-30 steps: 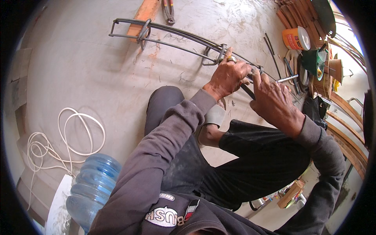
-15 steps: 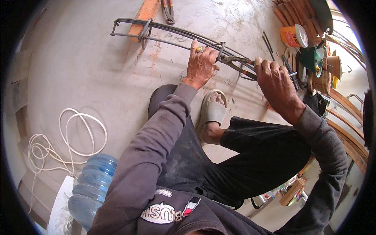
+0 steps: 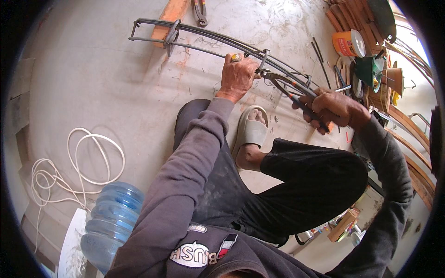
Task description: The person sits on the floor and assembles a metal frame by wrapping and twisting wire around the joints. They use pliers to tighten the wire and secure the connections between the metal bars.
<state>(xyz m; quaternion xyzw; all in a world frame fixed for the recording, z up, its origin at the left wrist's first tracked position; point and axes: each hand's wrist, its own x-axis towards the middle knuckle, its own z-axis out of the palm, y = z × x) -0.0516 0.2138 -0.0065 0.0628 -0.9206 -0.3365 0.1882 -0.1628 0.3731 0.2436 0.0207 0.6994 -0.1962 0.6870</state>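
Observation:
A long cage of dark steel rods (image 3: 213, 35) with several cross ties lies above the floor, running from upper left toward the right. My left hand (image 3: 235, 76), wearing a ring with a yellow stone, is closed around its near rod. Close to those fingers, the jaws of a pair of pincers (image 3: 283, 89) with dark and orange handles are at a tie (image 3: 264, 59). My right hand (image 3: 336, 110) is wrapped around the handles. Whether the jaws grip a wire is too small to tell.
The cage rests across a wooden block (image 3: 161, 33); a second pair of pincers (image 3: 200, 13) lies beyond it. At right stand an orange-and-white bucket (image 3: 348, 44), a green container (image 3: 367, 72) and timber. A blue water jug (image 3: 113, 211) and white cable (image 3: 109, 150) are at lower left.
My right hand has turned over and moved down toward me, swinging the pincers' handles with it. My left hand stays on the rod, its index finger now curled in.

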